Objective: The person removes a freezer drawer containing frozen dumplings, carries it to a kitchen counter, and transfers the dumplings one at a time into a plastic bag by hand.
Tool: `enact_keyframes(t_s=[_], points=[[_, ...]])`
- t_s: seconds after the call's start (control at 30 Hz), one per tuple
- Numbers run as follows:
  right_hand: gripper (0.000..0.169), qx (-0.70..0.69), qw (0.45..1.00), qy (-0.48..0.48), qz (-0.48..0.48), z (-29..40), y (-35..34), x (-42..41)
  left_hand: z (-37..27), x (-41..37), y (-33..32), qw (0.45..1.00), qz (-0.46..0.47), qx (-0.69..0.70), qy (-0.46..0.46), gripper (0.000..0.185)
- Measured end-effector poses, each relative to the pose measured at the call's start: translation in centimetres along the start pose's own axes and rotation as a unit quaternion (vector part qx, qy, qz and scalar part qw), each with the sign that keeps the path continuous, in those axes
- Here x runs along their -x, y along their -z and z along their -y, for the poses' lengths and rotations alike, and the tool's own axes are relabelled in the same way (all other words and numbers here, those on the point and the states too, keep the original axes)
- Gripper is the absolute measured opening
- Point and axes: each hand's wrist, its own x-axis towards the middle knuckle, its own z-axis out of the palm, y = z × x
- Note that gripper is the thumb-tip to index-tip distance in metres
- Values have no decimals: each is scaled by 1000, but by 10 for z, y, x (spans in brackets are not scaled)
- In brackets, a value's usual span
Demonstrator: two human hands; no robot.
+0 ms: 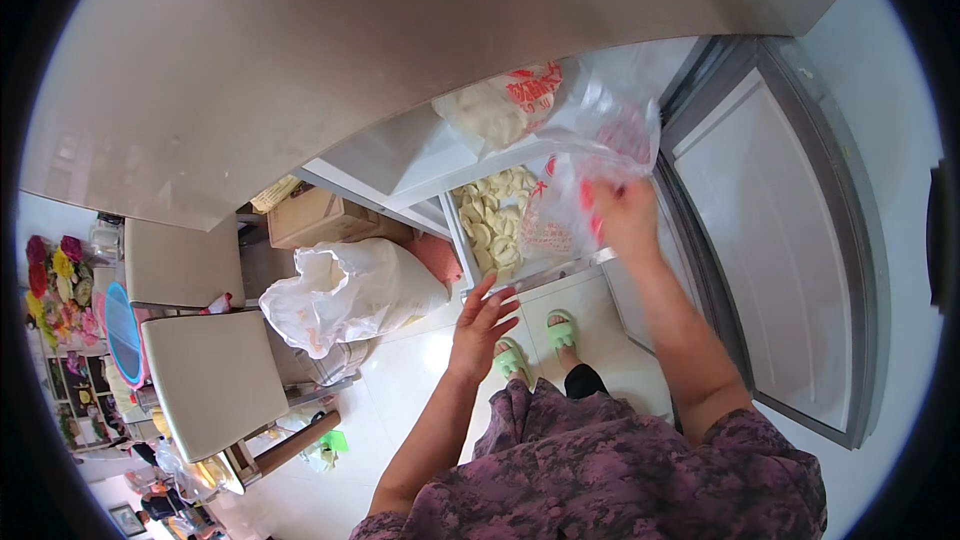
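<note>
My right hand (626, 217) is closed on a thin clear plastic bag (607, 157) with red print, part of it blurred. The bag hangs over the right part of a pulled-out freezer drawer (551, 281). Many pale dumplings (491, 221) lie in the left part of that drawer. At the drawer's front left corner is my left hand (480, 330), its fingers apart and nothing in it. Above the drawer, on a shelf or drawer, rests another plastic bag (499, 109) with pale contents and red print.
An open freezer door (780, 240) stands on the right, and a large door or panel (375, 52) spans the top. To the left are a white plastic sack (375, 289), a cardboard box (322, 217) and two pale chairs (214, 382). A person (161, 504) is far off at lower left.
</note>
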Motion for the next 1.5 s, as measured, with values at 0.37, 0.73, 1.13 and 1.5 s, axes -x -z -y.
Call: enact_keyframes(t_s=[0.37, 0.73, 1.13, 1.5], points=[[29, 222, 931, 267, -117, 56, -52, -124, 34, 31, 61, 983, -174, -4, 54, 29], [32, 391, 768, 475, -176, 55, -114, -203, 46, 44, 83, 977, -208, -4, 35, 27], [32, 290, 835, 464, -57, 69, -93, -180, 42, 29, 81, 980, -188, 7, 57, 26], [37, 642, 751, 157, 3, -135, 20, -32, 33, 4, 63, 989, -131, -40, 48, 32]])
